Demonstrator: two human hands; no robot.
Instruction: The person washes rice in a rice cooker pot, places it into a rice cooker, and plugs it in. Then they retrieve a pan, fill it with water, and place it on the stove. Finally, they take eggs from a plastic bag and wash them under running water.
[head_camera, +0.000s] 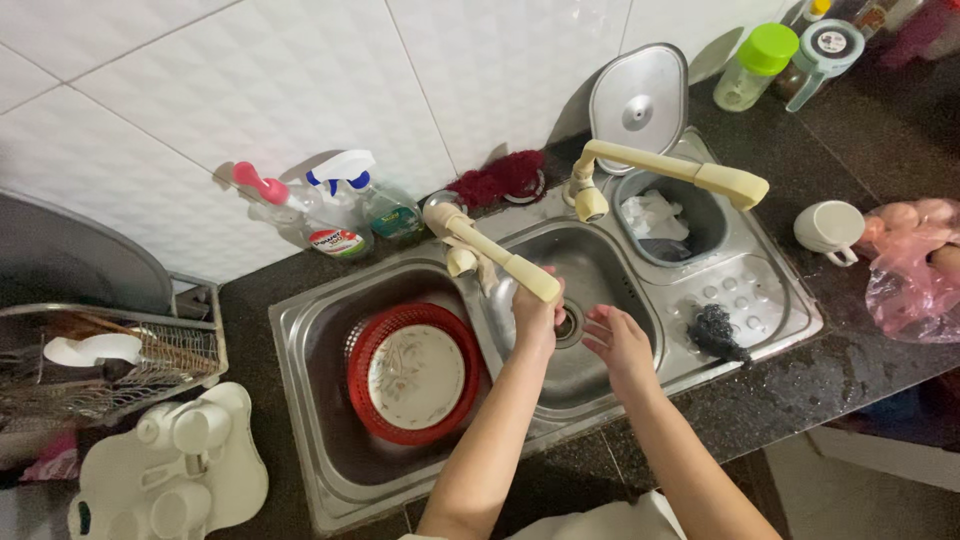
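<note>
Head view looks down onto a steel double sink set in a dark stone surface against a white tiled wall. Both bare arms reach into the middle basin. The left hand is raised just beneath the tip of a cream swivel tap, its fingers bunched together and touching or nearly touching the spout end; whether they actually grip it cannot be told. The right hand sits just beside it, over the basin near the drain, with the fingers loosely spread and holding nothing. In the left basin a red plastic basket holds a pale patterned plate. A second cream tap stretches out over the right side of the sink, above a small grey tub with white cloth or wrapping in it. A black scouring pad lies on the ribbed drainer to the right of the hands. Behind the sink stand two spray bottles, a dark red scrubber and a metal lid leaning on the tiles. A white cup lies on its side near a pink plastic bag at the right. A wire dish rack stands at the left.
</note>
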